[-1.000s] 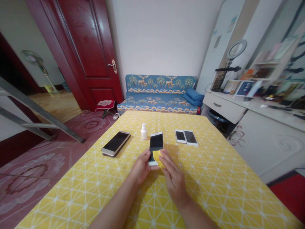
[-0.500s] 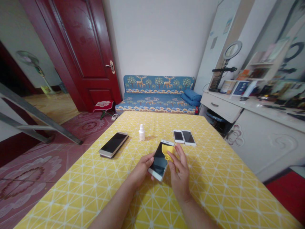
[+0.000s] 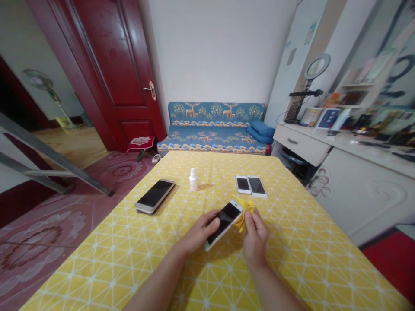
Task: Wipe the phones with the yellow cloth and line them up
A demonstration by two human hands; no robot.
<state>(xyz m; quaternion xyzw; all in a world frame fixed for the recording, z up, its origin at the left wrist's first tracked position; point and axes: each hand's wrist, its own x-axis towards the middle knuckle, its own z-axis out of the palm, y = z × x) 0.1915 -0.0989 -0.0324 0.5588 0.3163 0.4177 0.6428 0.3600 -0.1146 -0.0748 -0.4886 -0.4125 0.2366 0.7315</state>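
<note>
Yellow surface (image 3: 103, 259), crossed all over with white lines, wide at the near side and narrowing away. Just past the far edge, a blue sofa (image 3: 215, 138) patterned with deer and trees, with folded blue cushions (image 3: 260, 134) at the right end, against a white wall (image 3: 217, 47). To the left, a dark red door (image 3: 113, 56), a red-covered stool (image 3: 140, 141) before it, and a metal frame (image 3: 58, 158) on pinkish tiles (image 3: 45, 233); farther off, a standing fan (image 3: 37, 79). To the right, a white dresser (image 3: 356, 185) bearing a ring light (image 3: 327, 64) and a blue box (image 3: 327, 119), among blurred clutter.

Raised over the middle of the surface: a phone (image 3: 226, 220), screen up. Long axis aslant, from lower left to upper right; earpiece end pointing away and rightward. Tilted, with one long pale edge showing along the lower right.

Left hand (image 3: 202, 229) clamped on the phone's left side, thumb over the screen's border. Right hand (image 3: 256, 237) pinching a bunched yellow cloth (image 3: 249, 206) right at the earpiece end; cannot tell whether pressed against it. Hands apart from each other.

Beyond, an upright white bottle (image 3: 193, 180); leftward, a gold phone (image 3: 155, 195) with a dark layer beneath; rightward, two white phones (image 3: 257, 186) side by side.
</note>
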